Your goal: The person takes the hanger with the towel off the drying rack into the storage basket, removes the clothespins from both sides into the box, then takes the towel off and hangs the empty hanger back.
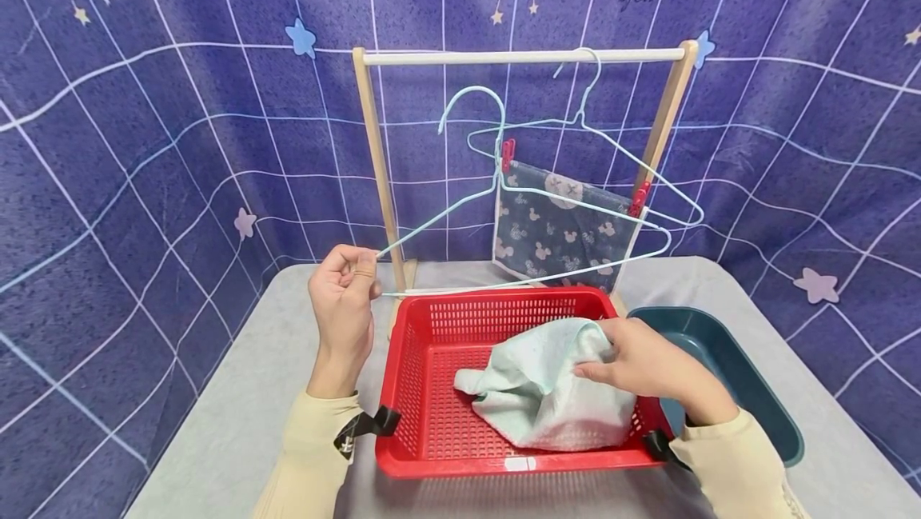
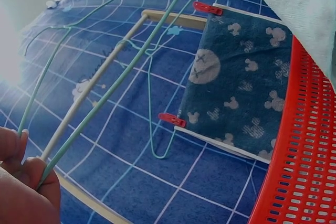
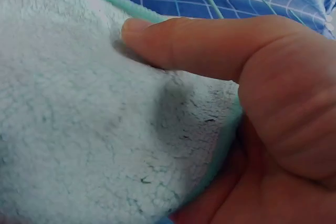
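My left hand (image 1: 341, 287) pinches one corner of a light mint wire clothes hanger (image 1: 498, 167), holding it up behind the red basket (image 1: 460, 467) with its hook free of the rack. In the left wrist view, thumb and fingers close round the hanger's wire (image 2: 100, 103). My right hand (image 1: 636, 359) grips the edge of a pale mint fluffy towel (image 1: 532, 403), which lies bunched in the basket's right half. The right wrist view has the thumb (image 3: 184, 45) on top of the towel's fleecy face (image 3: 94, 103), near its teal border.
Behind stands a wooden rack with a white bar (image 1: 504, 57). A second mint hanger (image 1: 633, 155) hangs there, with a dark blue patterned cloth (image 1: 540, 231) clipped on by red clothespins (image 1: 639, 199). Right of the basket sits a dark teal basin (image 1: 770, 415). A blue grid-print curtain (image 1: 144, 183) encloses the table.
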Available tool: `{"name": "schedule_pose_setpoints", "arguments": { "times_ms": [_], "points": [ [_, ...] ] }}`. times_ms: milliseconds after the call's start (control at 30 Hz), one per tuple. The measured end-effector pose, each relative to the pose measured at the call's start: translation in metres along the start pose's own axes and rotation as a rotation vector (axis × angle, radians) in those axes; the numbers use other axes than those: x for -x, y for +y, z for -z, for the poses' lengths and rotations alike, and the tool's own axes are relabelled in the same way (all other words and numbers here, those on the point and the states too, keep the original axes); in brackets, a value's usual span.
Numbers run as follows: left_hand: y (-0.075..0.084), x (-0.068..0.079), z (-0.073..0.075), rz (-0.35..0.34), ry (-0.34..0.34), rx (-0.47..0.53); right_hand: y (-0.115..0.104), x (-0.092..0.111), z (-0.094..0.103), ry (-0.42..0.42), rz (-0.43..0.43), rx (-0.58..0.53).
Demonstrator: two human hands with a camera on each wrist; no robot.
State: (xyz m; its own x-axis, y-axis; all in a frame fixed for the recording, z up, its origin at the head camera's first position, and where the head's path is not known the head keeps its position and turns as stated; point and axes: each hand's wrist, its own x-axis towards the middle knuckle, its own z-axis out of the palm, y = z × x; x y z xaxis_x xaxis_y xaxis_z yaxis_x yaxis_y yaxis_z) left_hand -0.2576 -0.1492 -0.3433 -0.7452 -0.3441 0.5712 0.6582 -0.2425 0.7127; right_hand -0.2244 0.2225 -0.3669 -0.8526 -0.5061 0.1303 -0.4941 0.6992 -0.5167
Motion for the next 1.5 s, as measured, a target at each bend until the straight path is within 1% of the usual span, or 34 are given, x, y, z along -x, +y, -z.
{"name": "schedule_pose_setpoints", "arguments": {
  "times_ms": [100,233,367,567,700,867,1033,1133,1267,1367,1500],
  "points": [
    [-0.001,0.0,0.0,0.005,-0.003,-0.007,0.0,0.001,0.001,0.021,0.007,0.025],
    [-0.001,0.001,0.0,0.005,-0.011,-0.02,-0.002,0.003,0.003,0.034,-0.002,-0.022],
    [-0.001,0.001,0.0,0.002,-0.021,-0.024,-0.007,0.006,0.006,0.072,-0.014,-0.072],
    [-0.001,0.002,0.0,0.008,-0.025,-0.023,-0.013,0.008,0.009,0.122,0.02,-0.062],
    [-0.001,0.002,0.0,0.016,-0.03,-0.022,-0.017,0.011,0.011,0.171,0.037,-0.056],
    [-0.001,0.002,0.001,0.022,-0.04,-0.032,-0.023,0.015,0.014,0.259,0.074,-0.034],
    [-0.001,0.003,0.001,0.029,-0.053,-0.058,-0.028,0.021,0.02,0.361,0.076,-0.017],
    [0.0,0.004,0.001,0.036,-0.052,-0.07,-0.034,0.025,0.024,0.41,0.079,-0.04],
    [0.001,0.005,0.002,0.04,-0.045,-0.083,-0.04,0.027,0.025,0.471,0.118,-0.074],
    [0.001,0.004,0.002,0.037,-0.046,-0.093,-0.044,0.029,0.026,0.535,0.136,-0.088],
    [0.0,0.003,0.002,0.039,-0.058,-0.104,-0.047,0.03,0.033,0.646,0.164,-0.037]
  ]
}}
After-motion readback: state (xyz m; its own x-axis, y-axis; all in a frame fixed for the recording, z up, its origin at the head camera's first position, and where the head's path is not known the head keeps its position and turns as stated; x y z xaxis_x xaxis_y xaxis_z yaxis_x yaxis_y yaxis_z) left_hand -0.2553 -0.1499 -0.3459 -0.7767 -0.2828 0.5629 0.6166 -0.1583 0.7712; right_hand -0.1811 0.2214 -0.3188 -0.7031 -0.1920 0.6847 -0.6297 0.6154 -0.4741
